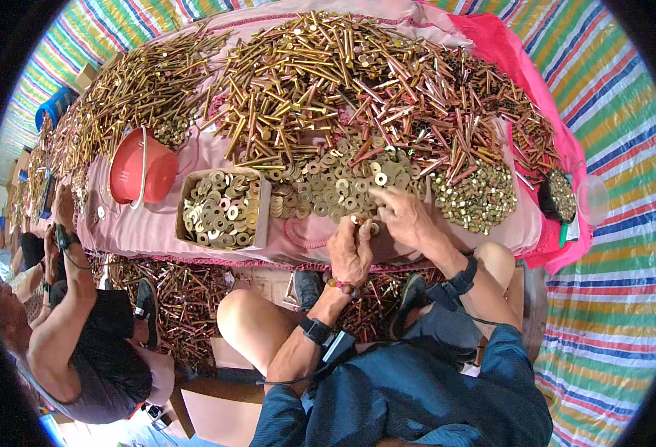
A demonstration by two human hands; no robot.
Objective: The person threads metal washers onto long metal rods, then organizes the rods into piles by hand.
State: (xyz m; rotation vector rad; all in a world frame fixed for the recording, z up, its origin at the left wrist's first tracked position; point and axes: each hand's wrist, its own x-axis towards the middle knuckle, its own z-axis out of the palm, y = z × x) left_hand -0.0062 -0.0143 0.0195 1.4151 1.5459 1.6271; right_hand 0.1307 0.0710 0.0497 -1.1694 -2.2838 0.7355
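My left hand (350, 251) is closed, thumb and fingers pinched together at the table's near edge. A small piece shows at its fingertips, too small to name. To its right, my right hand (408, 217) reaches over the near edge of a heap of flat brass-coloured washers (331, 182), fingers stretched toward them and slightly apart. I see nothing held in it. A box (264, 216) full of more washers (220, 212) stands left of my hands. Right of the heap lies a pile of small nuts (477, 197).
Long metal bolts or sleeves (290, 89) are heaped across the back of the pink cloth (93, 223). A red bucket (141, 167) lies tipped at the left. A dark container of nuts (559, 196) sits far right. Another person (67, 320) works at the left.
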